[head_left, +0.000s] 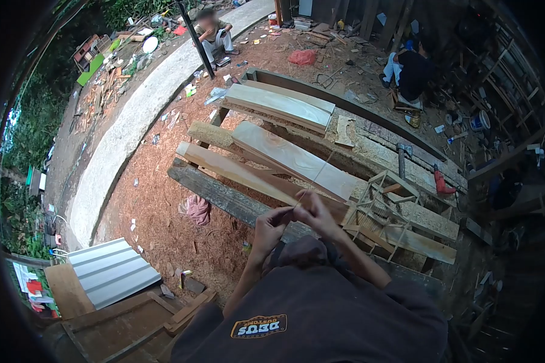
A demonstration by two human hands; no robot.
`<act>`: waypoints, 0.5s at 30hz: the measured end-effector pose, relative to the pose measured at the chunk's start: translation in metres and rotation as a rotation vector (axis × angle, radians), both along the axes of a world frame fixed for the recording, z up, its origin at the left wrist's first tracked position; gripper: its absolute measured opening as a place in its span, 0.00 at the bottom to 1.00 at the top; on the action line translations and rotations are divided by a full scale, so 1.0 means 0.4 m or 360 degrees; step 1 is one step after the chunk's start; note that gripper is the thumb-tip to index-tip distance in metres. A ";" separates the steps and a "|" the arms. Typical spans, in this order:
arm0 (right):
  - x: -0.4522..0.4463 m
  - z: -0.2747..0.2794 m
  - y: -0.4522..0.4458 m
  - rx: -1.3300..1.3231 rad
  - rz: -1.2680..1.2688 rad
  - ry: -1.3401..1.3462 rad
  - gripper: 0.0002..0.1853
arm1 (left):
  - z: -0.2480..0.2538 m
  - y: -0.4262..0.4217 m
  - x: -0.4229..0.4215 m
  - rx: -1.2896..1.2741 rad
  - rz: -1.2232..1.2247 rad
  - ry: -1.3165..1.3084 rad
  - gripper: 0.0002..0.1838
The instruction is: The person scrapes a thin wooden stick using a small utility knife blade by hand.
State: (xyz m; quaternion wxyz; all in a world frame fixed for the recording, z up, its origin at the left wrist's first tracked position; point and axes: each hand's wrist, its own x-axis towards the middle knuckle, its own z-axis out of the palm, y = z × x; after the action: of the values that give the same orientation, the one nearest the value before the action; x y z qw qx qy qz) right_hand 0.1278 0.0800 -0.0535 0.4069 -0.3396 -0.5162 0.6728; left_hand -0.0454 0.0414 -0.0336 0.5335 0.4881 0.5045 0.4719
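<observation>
My left hand (274, 228) and my right hand (314, 215) meet in front of my chest, fingers pinched together. Between them is a thin, pale strip (317, 177), like a sliver of wood or cane, rising away from my fingertips; its exact kind is too fine to tell. Below my hands lies a long wooden bar (242, 172) on the workbench. Close by on the right stands a small wooden frame (375, 212) with thin strands or slats across it. A wide, smooth plank (290, 154) lies just beyond my hands.
Another stack of planks (278, 104) rests farther back on the bench. A hammer (402, 162) and a red-handled tool (443, 181) lie at the right. One person (214, 37) sits by the concrete path; another person (410, 72) crouches at upper right. Corrugated sheeting (114, 273) lies lower left.
</observation>
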 end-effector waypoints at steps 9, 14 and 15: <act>0.024 0.005 0.028 0.0131 0.0029 -0.0306 0.21 | 0.019 -0.013 0.005 -0.0276 0.0055 -0.0315 0.13; 0.014 0.040 0.062 0.0118 -0.0078 -0.0080 0.16 | 0.028 -0.005 0.001 -0.0306 0.0087 -0.0474 0.14; 0.011 0.053 0.044 0.0134 0.0044 -0.0179 0.16 | 0.020 -0.005 0.001 -0.0302 0.0077 -0.0511 0.14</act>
State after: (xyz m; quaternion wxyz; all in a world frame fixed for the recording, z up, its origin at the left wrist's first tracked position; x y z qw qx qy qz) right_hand 0.1322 0.0974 -0.0322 0.3819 -0.3523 -0.5706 0.6360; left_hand -0.0448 0.0394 -0.0255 0.6393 0.3418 0.4668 0.5066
